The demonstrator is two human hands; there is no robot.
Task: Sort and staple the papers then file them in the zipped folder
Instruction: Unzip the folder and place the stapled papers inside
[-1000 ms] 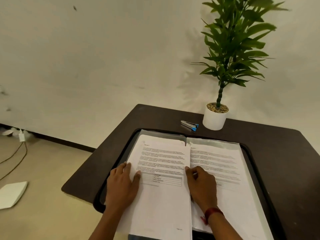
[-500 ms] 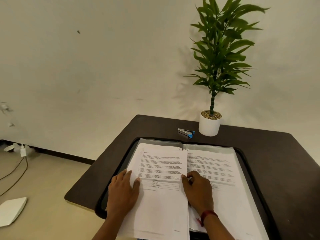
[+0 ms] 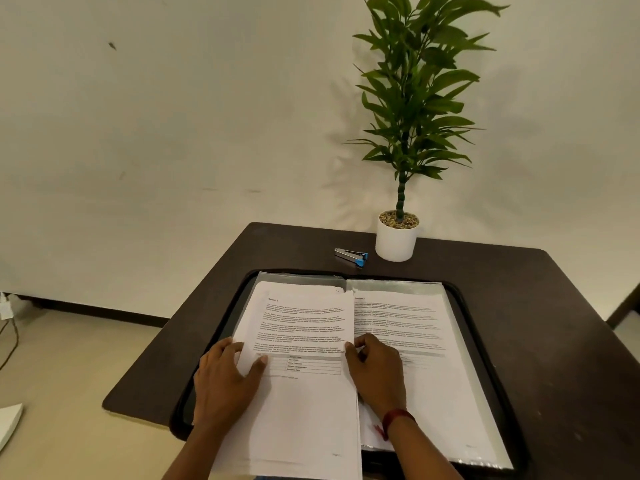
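Papers point(image 3: 301, 327) printed with text lie stacked on the left half of the open zipped folder point(image 3: 181, 419), which lies flat on the dark bench point(image 3: 554, 323); a 2nd printed stack point(image 3: 408, 327) fills the right half. The left grip point(image 3: 225, 386) pinches the papers' left edge, thumb on top, while the right grip point(image 3: 377, 372) curls its fingers round their right edge at the folder's middle. Behind the folder, a stapler point(image 3: 351, 255) lies just beside a white potted plant point(image 3: 396, 242).

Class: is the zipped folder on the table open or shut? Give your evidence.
Open: the folder lies spread flat, papers showing on both halves, its black rim around them.
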